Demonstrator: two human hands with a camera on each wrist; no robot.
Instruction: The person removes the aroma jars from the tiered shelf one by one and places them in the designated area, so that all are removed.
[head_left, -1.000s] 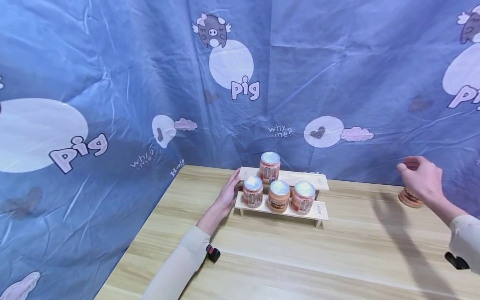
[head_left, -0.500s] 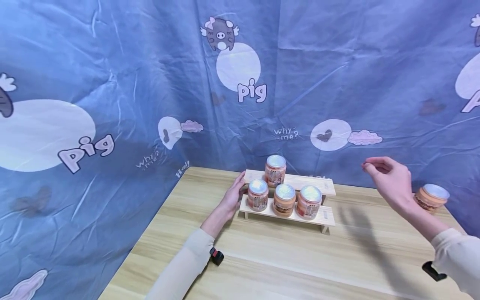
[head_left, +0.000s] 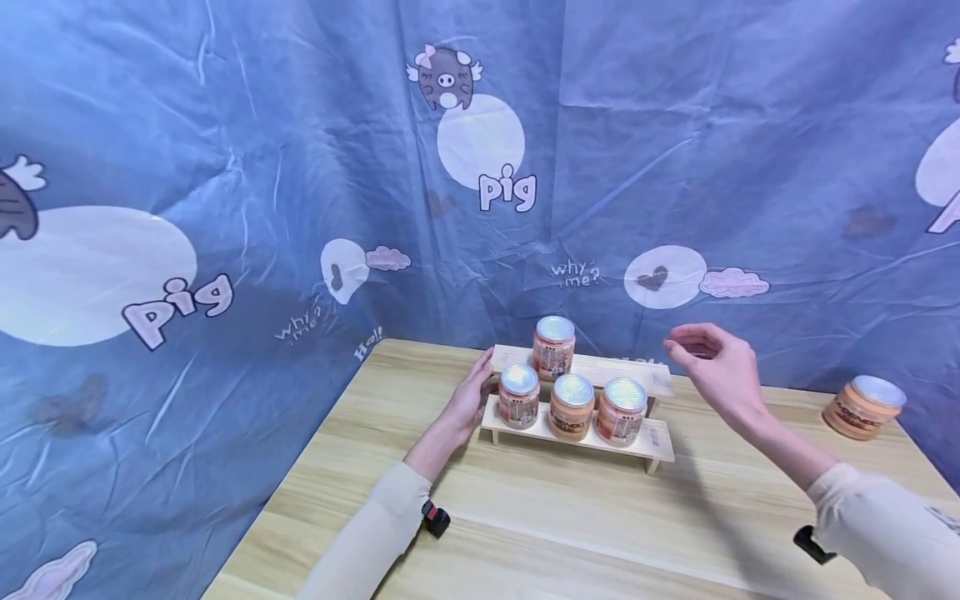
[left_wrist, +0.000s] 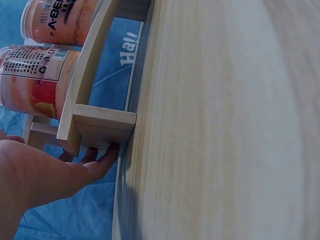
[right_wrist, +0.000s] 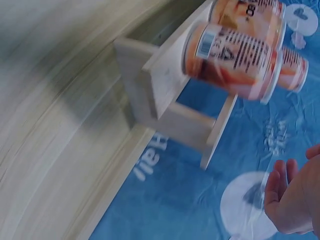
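A two-tier wooden rack (head_left: 658, 435) stands in the middle of the head view. One silver-lidded jar (head_left: 553, 350) with orange-pink contents is on its upper tier. The lower tier bears a left jar (head_left: 519, 400), a middle jar (head_left: 572, 414) and a right jar (head_left: 621, 417), all upright. My left hand (head_left: 463, 406) rests against the rack's left end; in the left wrist view its fingertips touch the wooden leg (left_wrist: 105, 120). My right hand (head_left: 722, 377), fingers loosely curved and holding nothing, is in the air just right of the upper tier.
Another jar (head_left: 862, 408), with an orange body and dark lettering, stands on the wood-grain table (head_left: 562, 525) at the right. A blue printed curtain (head_left: 600, 167) hangs along the table's back and left edges.
My right hand has moved left, away from the single jar on the table and towards the rack. The left hand stays at the rack's left end. The head view has shifted slightly.
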